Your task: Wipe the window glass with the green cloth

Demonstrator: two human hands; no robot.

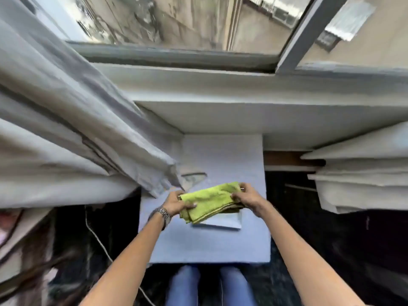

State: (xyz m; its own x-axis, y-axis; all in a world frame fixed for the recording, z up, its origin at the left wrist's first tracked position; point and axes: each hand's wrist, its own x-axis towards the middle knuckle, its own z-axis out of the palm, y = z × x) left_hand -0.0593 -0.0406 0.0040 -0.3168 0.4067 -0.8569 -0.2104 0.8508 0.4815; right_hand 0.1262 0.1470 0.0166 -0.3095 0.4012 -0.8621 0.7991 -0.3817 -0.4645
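Seen from above, a person's left hand (176, 203) and right hand (247, 198) each grip one end of a folded green cloth (208, 202), holding it just over a pale blue table (220, 244). The window glass (176, 21) lies beyond the white sill (242, 115). A grey curtain (66, 129) hangs at left.

The green cloth (209, 200) looks like soft, nubby terry, matt. The bench (220, 244) has a smooth, pale matt top. The curtain (72, 120) is woven grey fabric, creased. The window glass (176, 21) is glossy and streaked; the wristwatch (164, 214) is shiny metal
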